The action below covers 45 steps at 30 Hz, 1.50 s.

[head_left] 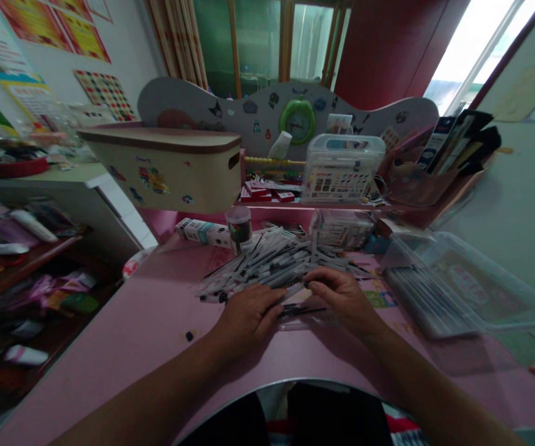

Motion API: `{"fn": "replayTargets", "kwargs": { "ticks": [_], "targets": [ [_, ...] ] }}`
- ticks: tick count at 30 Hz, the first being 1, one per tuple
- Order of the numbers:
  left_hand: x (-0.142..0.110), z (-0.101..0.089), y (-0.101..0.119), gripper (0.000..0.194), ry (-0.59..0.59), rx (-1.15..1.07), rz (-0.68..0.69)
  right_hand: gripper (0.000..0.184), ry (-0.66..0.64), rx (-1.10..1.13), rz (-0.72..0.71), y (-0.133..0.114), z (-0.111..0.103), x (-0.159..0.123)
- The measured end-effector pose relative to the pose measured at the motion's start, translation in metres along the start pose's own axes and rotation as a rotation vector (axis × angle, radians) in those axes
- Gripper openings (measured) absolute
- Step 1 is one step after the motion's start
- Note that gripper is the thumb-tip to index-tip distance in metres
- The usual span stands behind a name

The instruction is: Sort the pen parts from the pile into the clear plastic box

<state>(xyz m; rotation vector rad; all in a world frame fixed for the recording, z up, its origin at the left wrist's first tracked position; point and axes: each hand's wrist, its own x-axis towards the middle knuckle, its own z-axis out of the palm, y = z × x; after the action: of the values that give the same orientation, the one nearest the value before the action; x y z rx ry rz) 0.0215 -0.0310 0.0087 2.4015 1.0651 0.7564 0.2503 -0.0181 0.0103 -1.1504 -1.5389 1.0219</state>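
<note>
Pen (pixel 291 292), slim, pale and straight

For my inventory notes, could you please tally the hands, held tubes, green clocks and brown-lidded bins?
Bare left hand and right hand: 2
Slim, translucent pen-like tube: 1
Rounded green clock: 1
Cream brown-lidded plastic bin: 1
Total: 5

Dim; glare from right-hand window (pixel 474 49); edges smeared.

The left hand (pixel 249 314) hides part of a pen (pixel 292 290); numbers on the clock (pixel 298 122) are too small to read.
</note>
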Motion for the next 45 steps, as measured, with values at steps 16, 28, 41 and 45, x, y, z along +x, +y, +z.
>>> {"fn": "replayTargets", "kwargs": {
  "ticks": [16,28,41,45],
  "targets": [
    [0.0002,0.0034,-0.0021,0.021,0.014,0.040,0.022,0.012,-0.021,-0.003,-0.006,0.0000,0.0003,-0.0009],
    [-0.0009,0.0053,-0.0048,0.026,0.040,0.162,0.035,0.011,-0.056,0.078,0.087,0.0020,0.0021,-0.0031],
    [-0.0011,0.0077,-0.0042,0.022,0.035,0.163,0.049,0.035,-0.084,-0.362,-0.242,0.0049,0.0029,-0.0028],
    [-0.0015,0.0058,-0.0025,0.023,0.032,0.167,0.029,0.014,-0.125,-0.201,-0.130,0.0018,0.0010,-0.0093]
  ]
}}
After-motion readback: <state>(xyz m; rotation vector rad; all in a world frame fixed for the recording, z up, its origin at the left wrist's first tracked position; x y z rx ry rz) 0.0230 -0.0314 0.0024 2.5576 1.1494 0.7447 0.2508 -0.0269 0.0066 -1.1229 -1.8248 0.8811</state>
